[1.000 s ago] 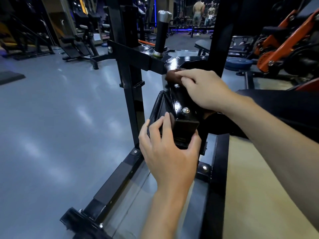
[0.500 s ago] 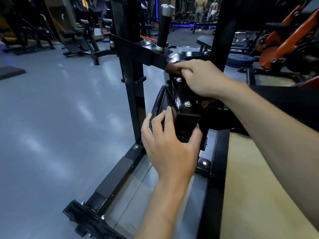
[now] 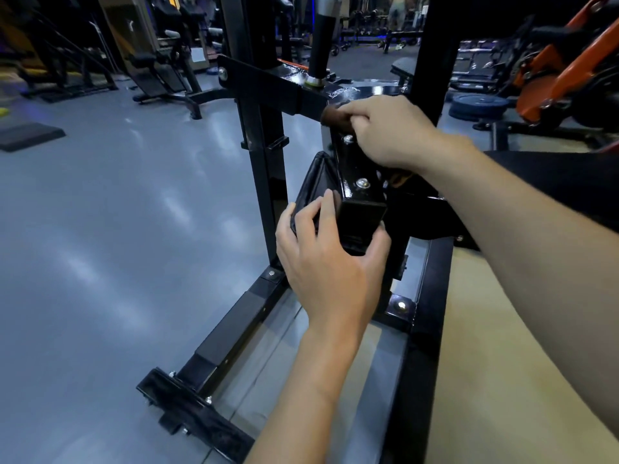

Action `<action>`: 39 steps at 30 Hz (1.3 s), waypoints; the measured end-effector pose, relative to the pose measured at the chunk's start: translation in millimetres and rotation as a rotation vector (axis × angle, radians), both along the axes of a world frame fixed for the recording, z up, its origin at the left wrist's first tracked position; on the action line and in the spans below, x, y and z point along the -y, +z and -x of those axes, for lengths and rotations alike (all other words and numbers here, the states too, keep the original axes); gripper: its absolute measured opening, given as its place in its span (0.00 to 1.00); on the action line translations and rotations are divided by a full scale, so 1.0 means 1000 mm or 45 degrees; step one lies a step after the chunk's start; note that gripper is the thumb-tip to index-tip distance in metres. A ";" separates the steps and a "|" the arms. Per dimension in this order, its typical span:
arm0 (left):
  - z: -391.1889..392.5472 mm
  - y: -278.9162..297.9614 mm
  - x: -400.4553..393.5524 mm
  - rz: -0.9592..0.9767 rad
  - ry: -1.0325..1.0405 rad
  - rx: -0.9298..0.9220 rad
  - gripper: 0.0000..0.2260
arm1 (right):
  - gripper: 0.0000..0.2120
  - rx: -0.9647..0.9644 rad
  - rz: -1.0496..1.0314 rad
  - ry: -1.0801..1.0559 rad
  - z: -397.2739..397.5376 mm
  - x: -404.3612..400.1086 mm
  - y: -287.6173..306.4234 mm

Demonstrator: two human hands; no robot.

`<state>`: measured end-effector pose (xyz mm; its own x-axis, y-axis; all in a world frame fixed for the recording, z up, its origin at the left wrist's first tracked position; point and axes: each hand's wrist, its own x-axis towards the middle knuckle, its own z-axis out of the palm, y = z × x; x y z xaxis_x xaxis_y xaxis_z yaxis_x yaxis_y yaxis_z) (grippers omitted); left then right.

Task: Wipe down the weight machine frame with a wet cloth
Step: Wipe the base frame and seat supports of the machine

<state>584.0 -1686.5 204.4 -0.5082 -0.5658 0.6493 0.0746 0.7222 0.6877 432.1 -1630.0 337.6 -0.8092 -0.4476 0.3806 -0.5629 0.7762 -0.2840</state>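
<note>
My right hand (image 3: 390,132) is curled around a brown cloth (image 3: 335,118), pressing it against the top of the black frame arm (image 3: 355,169), just above the upper of its two silver bolts. A bit more of the cloth peeks out under my wrist, on the right side of that arm. My left hand (image 3: 330,262) grips the arm's near end: thumb on the right of the square end cap (image 3: 360,222), fingers wrapped around the left, touching the edge of a black pad (image 3: 316,182) tucked beside the arm. Beyond the arm, a black post with a chrome tip (image 3: 323,38) stands upright on the crossbar (image 3: 268,85). Below the arm, the machine's base rails (image 3: 234,333) rest on the grey floor (image 3: 100,246).
</note>
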 end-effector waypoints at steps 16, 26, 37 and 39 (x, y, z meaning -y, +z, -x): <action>-0.024 -0.032 -0.046 0.192 -0.458 -0.283 0.09 | 0.12 1.610 1.978 -0.089 -0.088 -0.141 -0.158; -0.026 -0.052 -0.069 -0.074 -0.765 0.394 0.03 | 0.26 1.792 2.196 -0.025 -0.112 -0.161 -0.171; -0.017 -0.051 -0.075 -0.451 -0.792 0.543 0.08 | 0.17 1.634 1.890 0.002 -0.125 -0.174 -0.175; -0.016 -0.047 -0.073 -0.873 -0.790 0.551 0.10 | 0.13 1.619 1.748 0.006 -0.125 -0.179 -0.174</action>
